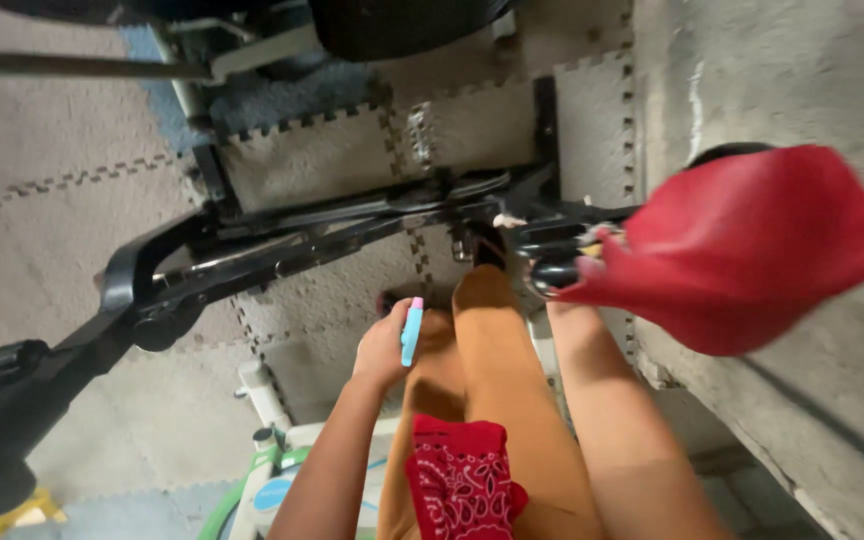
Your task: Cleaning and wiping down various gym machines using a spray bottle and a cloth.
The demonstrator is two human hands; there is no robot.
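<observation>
Head view | left hand fingers grip blue bottle | right hand under red cloth

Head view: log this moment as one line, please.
left hand: holds light-blue tool | right hand: hidden under red cloth, at black frame | red bandana on leg

Tight around the frame
Black exercise-machine frame bars the middle; open foam floor mat at left (wall closes the right).
</observation>
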